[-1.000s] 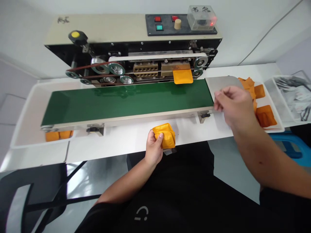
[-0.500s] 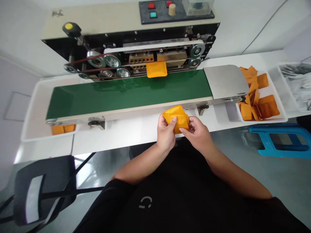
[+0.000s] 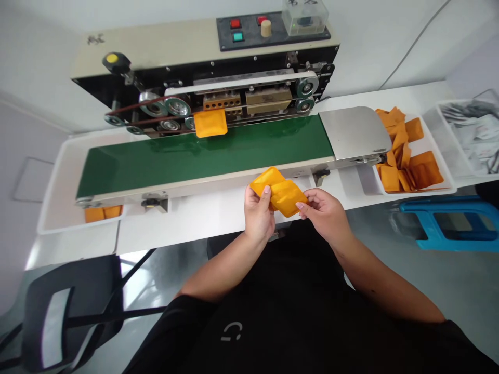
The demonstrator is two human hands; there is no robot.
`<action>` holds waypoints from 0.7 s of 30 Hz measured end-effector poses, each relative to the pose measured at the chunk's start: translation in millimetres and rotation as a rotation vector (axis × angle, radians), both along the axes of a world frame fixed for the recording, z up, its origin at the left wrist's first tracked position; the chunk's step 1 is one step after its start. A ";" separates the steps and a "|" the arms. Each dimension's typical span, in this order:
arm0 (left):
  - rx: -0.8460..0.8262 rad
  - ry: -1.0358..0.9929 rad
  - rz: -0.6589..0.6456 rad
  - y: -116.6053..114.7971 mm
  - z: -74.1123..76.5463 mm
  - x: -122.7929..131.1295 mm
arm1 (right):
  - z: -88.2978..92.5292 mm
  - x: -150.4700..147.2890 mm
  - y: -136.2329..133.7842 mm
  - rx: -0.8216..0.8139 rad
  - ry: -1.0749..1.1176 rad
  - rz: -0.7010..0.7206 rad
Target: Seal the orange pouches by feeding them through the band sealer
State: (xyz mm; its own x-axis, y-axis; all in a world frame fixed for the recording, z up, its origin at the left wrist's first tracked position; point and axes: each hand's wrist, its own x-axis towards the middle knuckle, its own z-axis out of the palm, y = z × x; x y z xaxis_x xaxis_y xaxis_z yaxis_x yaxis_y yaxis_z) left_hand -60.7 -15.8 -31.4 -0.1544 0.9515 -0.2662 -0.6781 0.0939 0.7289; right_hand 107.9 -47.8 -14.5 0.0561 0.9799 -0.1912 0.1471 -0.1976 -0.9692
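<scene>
My left hand [image 3: 259, 210] grips a pair of orange pouches [image 3: 268, 179] that overlap, its thumb lying on top of them. My right hand [image 3: 322, 209] pinches the lower right corner of the upper pouch between thumb and fingers. Both hands are just in front of the band sealing machine [image 3: 156, 44], over the front edge of the white table [image 3: 195, 215]. Another orange pouch [image 3: 210, 123] is held by its upper edge in the sealer's belts and hangs over the green conveyor belt [image 3: 163, 162].
A white bin [image 3: 448, 179] of orange pouches stands at the right, beside a bin of grey-white packets [image 3: 477, 132]. Under the conveyor's left end sits another white bin [image 3: 52, 192] with a few orange pouches. A black chair [image 3: 78, 306] and a blue stool [image 3: 429, 223] are on the floor.
The pouch in the sealer has travelled left along the belts. My right hand has pulled the upper pouch's corner rightward, so the two pouches are more spread apart.
</scene>
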 end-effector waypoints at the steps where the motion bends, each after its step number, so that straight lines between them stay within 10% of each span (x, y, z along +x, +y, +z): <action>1: 0.011 0.013 0.014 1.3 -1.6 -1.8 | 1.9 2.1 0.1 -0.002 0.002 0.001; 6: 0.061 0.066 0.077 3.6 -11.2 -15.7 | 22.6 30.0 24.5 0.057 0.092 -0.053; 14: 0.019 0.161 0.032 -13.1 -31.5 -38.5 | 80.3 86.0 150.0 0.073 0.184 -0.379; 21: -0.002 0.140 0.035 -15.3 -36.9 -43.9 | 83.7 83.9 198.4 0.018 0.147 -0.348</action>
State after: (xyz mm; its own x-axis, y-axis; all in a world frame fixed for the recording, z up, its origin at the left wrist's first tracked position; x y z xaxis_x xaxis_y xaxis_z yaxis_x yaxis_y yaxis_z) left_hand -104.7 -31.1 -68.3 -0.2228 0.9444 -0.2417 -0.5724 0.0739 0.8166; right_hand 191.7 150.6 69.1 0.3598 0.9102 -0.2053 -0.0667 -0.1944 -0.9787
